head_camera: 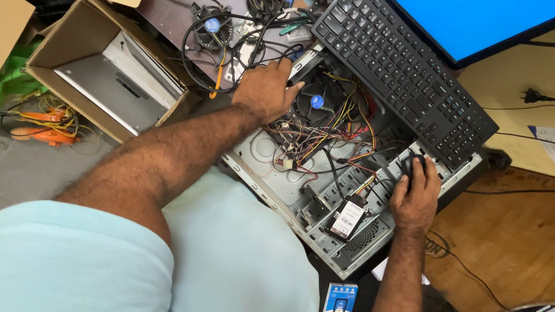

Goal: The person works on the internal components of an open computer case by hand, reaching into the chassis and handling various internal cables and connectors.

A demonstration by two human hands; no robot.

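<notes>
An open grey computer case (274, 171) lies on its side in front of me, full of coloured wires (339, 132) and a fan with a blue hub (316, 101). My left hand (265, 90) rests on the case's upper left edge, fingers curled against the metal by the fan. My right hand (417, 195) covers a black mouse (414, 163) that sits on the case's right end. A black keyboard (408, 69) lies across the top of the case. A small drive with a white label (347, 218) sits inside near the lower edge.
A monitor with a blue screen (475, 13) stands behind the keyboard. Loose cooler fans (213, 25) and cables lie at the back. An open cardboard box (63, 47) holds a metal unit at left. A small blue and white box (340, 303) lies below the case. Wooden desk (536, 239) at right.
</notes>
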